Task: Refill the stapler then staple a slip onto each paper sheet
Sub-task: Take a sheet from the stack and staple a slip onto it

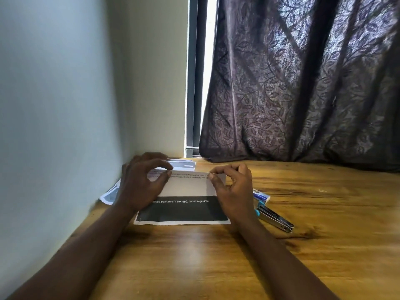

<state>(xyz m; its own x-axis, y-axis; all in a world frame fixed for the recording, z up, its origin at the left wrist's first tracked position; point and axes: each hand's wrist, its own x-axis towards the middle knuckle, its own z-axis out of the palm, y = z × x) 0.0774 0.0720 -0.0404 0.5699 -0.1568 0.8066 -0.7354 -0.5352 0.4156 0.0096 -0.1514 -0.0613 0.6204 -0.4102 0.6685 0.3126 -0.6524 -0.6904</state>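
Observation:
A printed paper sheet with a black band along its near part lies on the wooden table. Its far edge is lifted. My left hand pinches that edge at the left, and my right hand pinches it at the right between thumb and forefinger. To the right of my right hand lies a metal stapler with a blue end, on its side. Just behind it sits a small blue and white staple box. More printed sheets show behind and left of the held sheet.
A pale wall runs along the table's left edge. A dark leaf-patterned curtain hangs over the table's far edge, with a strip of window frame beside it. Another printed paper pokes out by the wall.

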